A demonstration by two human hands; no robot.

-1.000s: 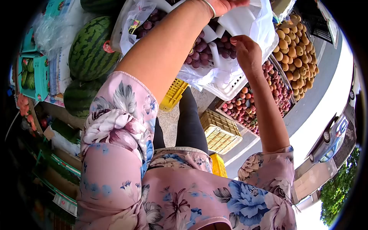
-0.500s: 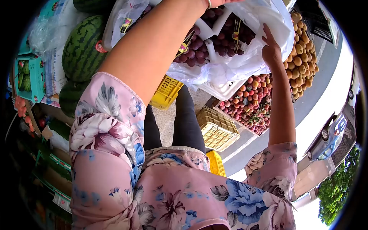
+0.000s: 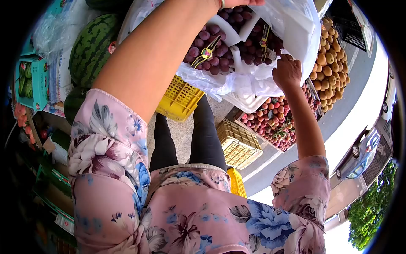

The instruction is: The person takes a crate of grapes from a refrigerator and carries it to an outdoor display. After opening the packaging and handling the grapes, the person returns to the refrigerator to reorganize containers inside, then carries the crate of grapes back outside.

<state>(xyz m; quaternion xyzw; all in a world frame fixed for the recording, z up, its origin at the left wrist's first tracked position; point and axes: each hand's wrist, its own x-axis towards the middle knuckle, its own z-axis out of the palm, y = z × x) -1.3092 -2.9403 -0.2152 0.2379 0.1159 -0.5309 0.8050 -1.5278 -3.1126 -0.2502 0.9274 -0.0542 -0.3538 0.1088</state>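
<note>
Beside a grey road (image 3: 359, 80), we have grapes (image 3: 218, 61) in a bag-lined white crate (image 3: 245, 102), our right hand (image 3: 288, 73) curled at the plastic bag (image 3: 298, 25), our left hand (image 3: 244, 2) apart from it, cut off above; we cannot tell whether either grips.

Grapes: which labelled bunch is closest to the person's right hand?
The bunch whose band runs nearly upright, just left of the right hand; the other labelled bunch, with a slanting band, lies farther left.
</note>
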